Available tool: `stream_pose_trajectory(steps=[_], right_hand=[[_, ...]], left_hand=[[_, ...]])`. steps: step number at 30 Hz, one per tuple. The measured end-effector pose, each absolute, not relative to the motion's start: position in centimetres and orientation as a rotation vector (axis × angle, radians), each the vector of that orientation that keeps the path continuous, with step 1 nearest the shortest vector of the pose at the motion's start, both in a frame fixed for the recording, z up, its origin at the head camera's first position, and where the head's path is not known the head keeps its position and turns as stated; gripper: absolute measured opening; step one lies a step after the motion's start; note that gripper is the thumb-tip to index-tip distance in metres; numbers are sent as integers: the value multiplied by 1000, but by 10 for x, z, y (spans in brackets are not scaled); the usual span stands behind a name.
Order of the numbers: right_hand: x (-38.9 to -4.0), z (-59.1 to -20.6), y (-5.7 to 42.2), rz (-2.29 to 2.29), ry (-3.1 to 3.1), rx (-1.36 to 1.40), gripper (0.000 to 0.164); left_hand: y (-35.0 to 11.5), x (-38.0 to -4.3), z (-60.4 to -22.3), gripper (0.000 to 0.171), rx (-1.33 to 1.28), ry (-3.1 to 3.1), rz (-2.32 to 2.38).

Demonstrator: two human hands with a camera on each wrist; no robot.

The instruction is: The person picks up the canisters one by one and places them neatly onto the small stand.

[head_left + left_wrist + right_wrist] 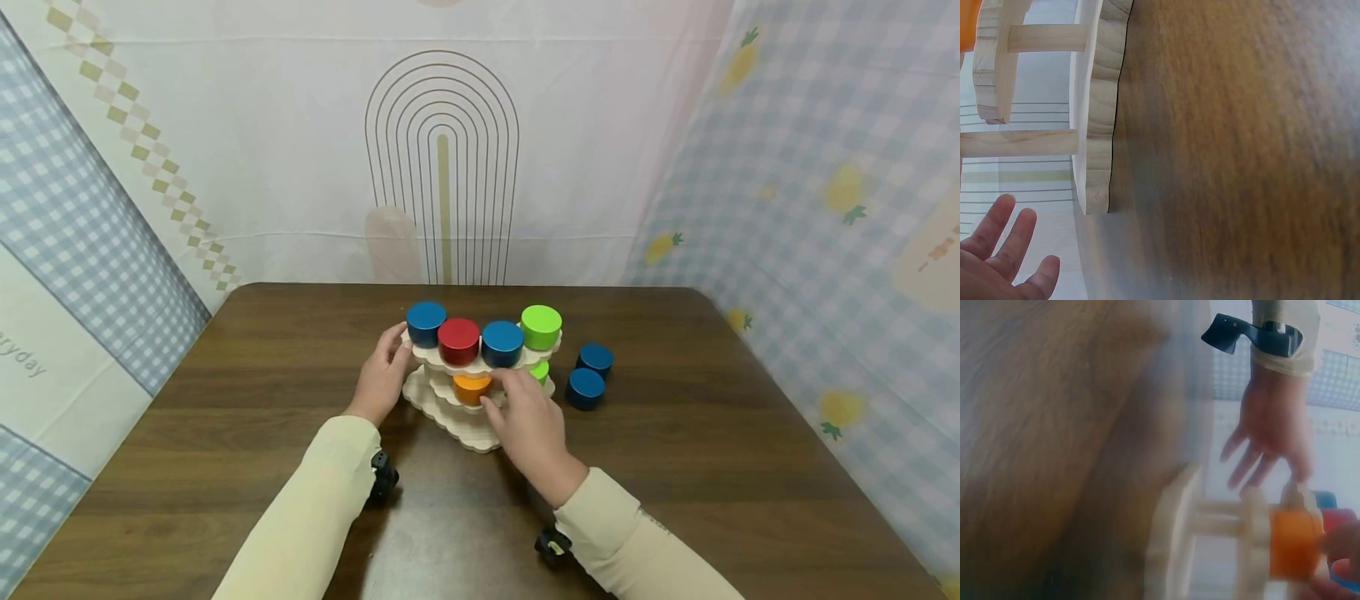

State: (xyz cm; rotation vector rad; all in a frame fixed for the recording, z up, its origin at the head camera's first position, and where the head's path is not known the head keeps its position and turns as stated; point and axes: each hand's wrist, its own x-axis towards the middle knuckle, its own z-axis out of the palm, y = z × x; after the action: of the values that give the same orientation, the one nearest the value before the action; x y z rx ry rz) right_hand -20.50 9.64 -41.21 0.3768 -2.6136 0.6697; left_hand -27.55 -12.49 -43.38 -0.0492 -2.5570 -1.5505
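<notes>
A tiered pale wooden stand (442, 410) with scalloped edges stands on the table. Blue, red and green cylinders line its top tier; an orange cylinder (471, 388) rests on the middle tier, where a green one shows partly behind my right hand. At the stand's left side, my left hand (381, 379) touches the top tier's edge; three of its fingers (1013, 240) spread loosely in the left wrist view. My right hand (534, 423) pinches at the orange cylinder's right side with thumb and index finger. The right wrist view of this contact is blurred and partly cut off.
Two blue cylinders (586, 387) stand close together on the brown wooden table (720, 467), right of the stand. Patterned cloth (300, 150) hangs behind the table and on both sides. Each wrist carries a small black device (553, 545).
</notes>
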Motion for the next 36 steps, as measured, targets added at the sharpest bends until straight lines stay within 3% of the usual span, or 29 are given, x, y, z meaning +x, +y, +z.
stream_pose_trajectory(steps=[13,22,36], right_hand=[[-205,-414,139,585,-2480,483,42],[-213,-418,176,537,-2532,398,48],[-239,-429,207,539,-2742,200,75]], left_hand=[[-125,-272,-430,48,-47,-2565,-1549],[-124,-271,-429,48,-53,-2558,-1551],[-124,-270,-428,49,-50,-2570,-1558]])
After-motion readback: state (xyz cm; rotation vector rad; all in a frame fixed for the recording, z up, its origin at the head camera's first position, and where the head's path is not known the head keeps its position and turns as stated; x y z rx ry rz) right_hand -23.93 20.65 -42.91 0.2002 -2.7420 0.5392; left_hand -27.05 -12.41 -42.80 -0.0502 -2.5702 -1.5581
